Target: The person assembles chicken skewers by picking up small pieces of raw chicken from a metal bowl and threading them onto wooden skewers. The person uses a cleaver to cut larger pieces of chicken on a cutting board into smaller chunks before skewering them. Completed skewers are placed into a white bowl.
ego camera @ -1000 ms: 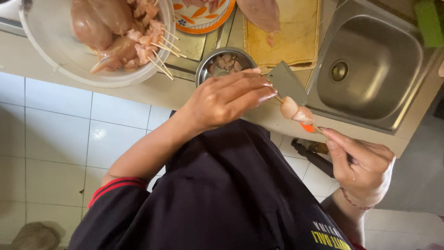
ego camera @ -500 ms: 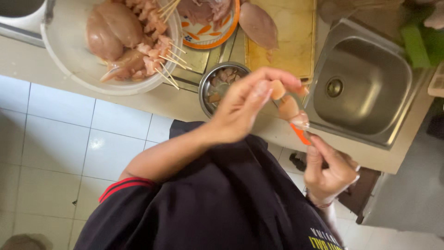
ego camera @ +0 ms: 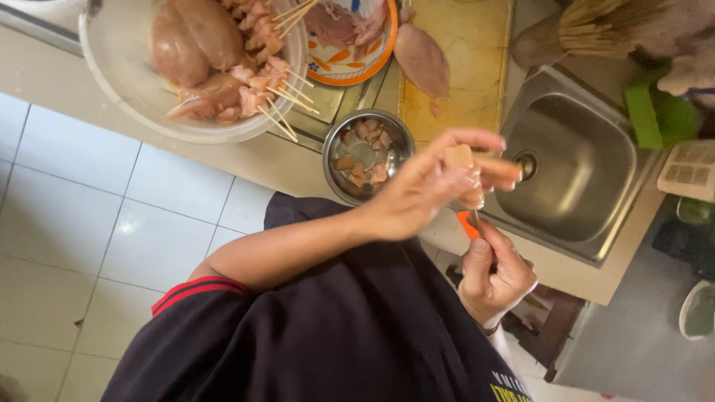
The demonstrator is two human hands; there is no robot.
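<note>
1. Head view: left hand (ego camera: pixel 424 190) pinches a pale raw meat cube (ego camera: pixel 459 157) between thumb and fingertips, pressing it onto a thin skewer (ego camera: pixel 474 220).
2. Right hand (ego camera: pixel 493 275) is closed around the skewer's lower end; an orange piece (ego camera: pixel 467 223) sits on the stick just above that hand.
3. Both hands are held just beside the small steel bowl (ego camera: pixel 335 182), toward the sink (ego camera: pixel 596 246).
4. Steel bowl holds cut meat chunks, on the counter edge.
5. Beyond the steel bowl: a large white bowl (ego camera: pixel 112 82) with whole raw chicken and finished skewers, a patterned plate (ego camera: pixel 372 67), and a cutting board (ego camera: pixel 477 59) with a raw fillet (ego camera: pixel 421 59).
</note>
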